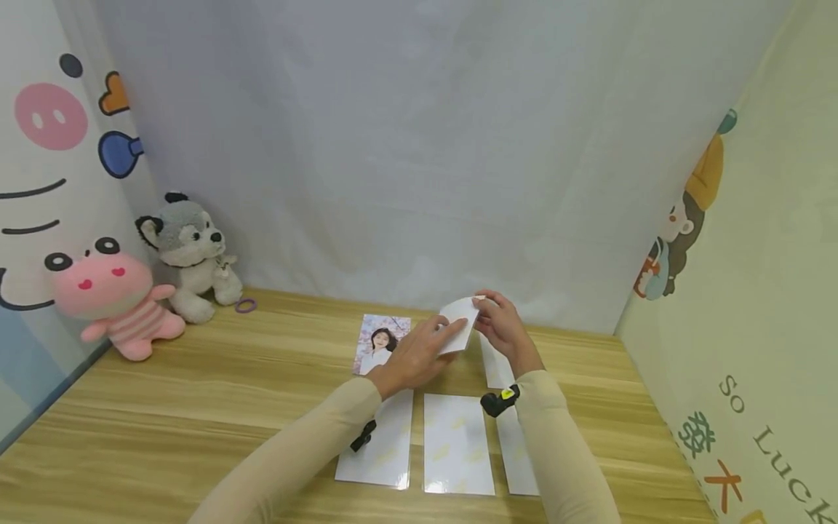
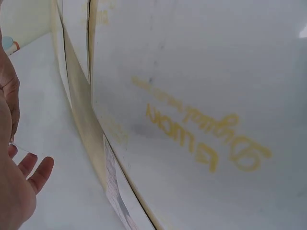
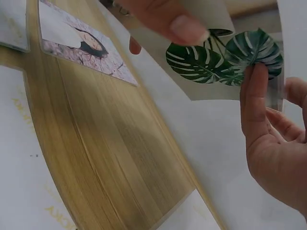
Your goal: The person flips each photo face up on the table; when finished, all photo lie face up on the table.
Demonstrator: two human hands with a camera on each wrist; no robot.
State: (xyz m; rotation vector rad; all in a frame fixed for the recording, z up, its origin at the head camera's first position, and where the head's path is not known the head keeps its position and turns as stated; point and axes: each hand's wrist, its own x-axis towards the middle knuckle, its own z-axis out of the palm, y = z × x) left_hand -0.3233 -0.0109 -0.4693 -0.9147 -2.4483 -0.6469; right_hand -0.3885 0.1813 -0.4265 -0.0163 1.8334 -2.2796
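Observation:
Both hands hold one photo print (image 1: 458, 311) above the table. Its white back shows in the head view; its front, with green monstera leaves (image 3: 201, 62), shows in the right wrist view. My left hand (image 1: 419, 353) pinches the near left part, its thumb lying on the white back. At the far right edge my right hand (image 1: 507, 327) grips the print, its fingertips against the picture side. Below and left of the print lies a portrait photo (image 1: 380, 346), face up and partly behind the left hand. A face-down print (image 1: 495, 364) lies partly under the right hand.
Nearer on the wooden table (image 1: 216, 422) lie a white print (image 1: 386, 455), a second one (image 1: 458, 444) and a third (image 1: 517, 455), partly behind the sleeves. At the left sit a pink plush (image 1: 121, 298), a grey husky plush (image 1: 190, 255) and a purple ring (image 1: 245, 306).

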